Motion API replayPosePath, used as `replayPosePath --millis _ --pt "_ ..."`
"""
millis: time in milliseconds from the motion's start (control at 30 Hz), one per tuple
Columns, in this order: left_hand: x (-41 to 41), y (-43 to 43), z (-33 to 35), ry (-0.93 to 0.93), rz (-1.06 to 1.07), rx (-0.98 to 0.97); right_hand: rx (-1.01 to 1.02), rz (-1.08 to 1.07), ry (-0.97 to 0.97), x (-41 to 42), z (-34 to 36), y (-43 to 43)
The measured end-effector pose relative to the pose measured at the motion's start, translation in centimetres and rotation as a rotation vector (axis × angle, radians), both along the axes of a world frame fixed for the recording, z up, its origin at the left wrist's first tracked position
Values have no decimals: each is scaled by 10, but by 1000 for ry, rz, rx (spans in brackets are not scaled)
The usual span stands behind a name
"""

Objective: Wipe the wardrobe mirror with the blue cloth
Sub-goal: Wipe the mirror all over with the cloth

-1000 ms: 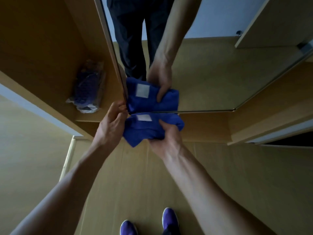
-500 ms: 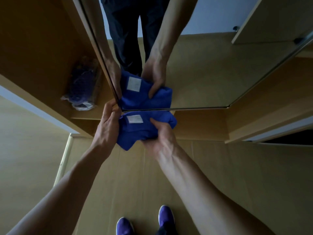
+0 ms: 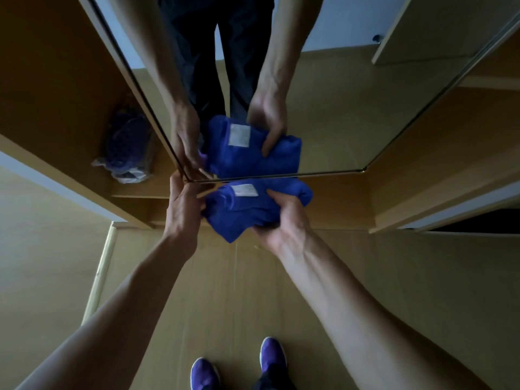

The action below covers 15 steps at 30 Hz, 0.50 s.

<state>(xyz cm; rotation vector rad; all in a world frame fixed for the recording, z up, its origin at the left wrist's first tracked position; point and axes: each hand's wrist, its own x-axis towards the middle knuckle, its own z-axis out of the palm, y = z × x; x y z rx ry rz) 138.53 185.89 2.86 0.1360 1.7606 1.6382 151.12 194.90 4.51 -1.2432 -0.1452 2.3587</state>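
Nearest, purple shoes (image 3: 204, 372) stand on the floor (image 3: 225, 291). Above them the right hand (image 3: 281, 223) grips the bunched cloth (image 3: 247, 212), thumb over its top. The left hand (image 3: 183, 204) cupped the cloth's side a second ago. Now its fingers reach up to the mirror (image 3: 351, 114) at its lower left corner, and I cannot tell whether it still holds any cloth. The cloth stays at the mirror's bottom edge, so the wiping looks barely begun. Beyond, a bag (image 3: 126, 153) lies on the shelf.
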Motion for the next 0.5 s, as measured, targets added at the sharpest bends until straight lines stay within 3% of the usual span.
replayPosePath --millis 167,367,500 --pt "0 2 2 17 29 5 -4 0 20 -2 5 6" --pt "11 7 3 66 2 -29 58 -127 -230 44 17 46" --pt "19 14 6 42 48 5 51 -135 -224 42 14 45"
